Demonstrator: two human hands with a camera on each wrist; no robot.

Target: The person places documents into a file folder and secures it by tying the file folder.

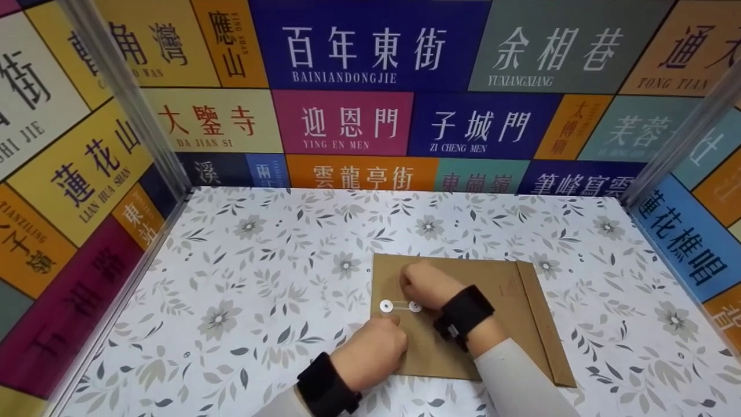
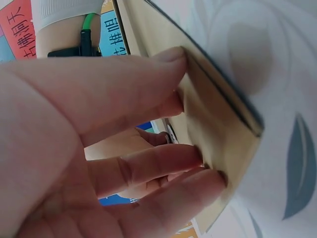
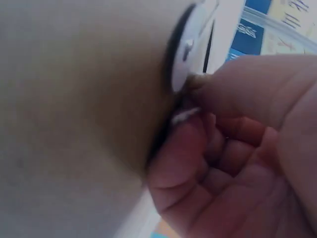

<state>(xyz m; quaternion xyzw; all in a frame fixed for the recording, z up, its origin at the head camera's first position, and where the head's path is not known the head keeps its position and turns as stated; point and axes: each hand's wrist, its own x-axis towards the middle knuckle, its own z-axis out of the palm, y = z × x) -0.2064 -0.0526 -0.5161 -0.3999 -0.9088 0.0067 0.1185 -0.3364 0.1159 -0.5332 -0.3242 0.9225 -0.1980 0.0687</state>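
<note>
A brown paper document envelope (image 1: pixel 486 275) lies flat on the table, with two white button discs near its left edge, a left disc (image 1: pixel 386 306) and a right disc (image 1: pixel 415 307). Thin white string (image 1: pixel 400 308) spans the two. My right hand (image 1: pixel 431 285) is over the envelope beside the right disc; in the right wrist view, thumb and forefinger pinch the string (image 3: pixel 185 116) close under a disc (image 3: pixel 187 49). My left hand (image 1: pixel 373 352) rests at the envelope's lower left, and in the left wrist view its extended fingers (image 2: pixel 185 157) press on the paper near the edge.
The table (image 1: pixel 278 272) has a white cover printed with leaves and flowers. Panels with coloured street-name signs (image 1: pixel 341 121) stand behind it and at both sides. A folded flap (image 1: pixel 544 324) runs along the envelope's right end.
</note>
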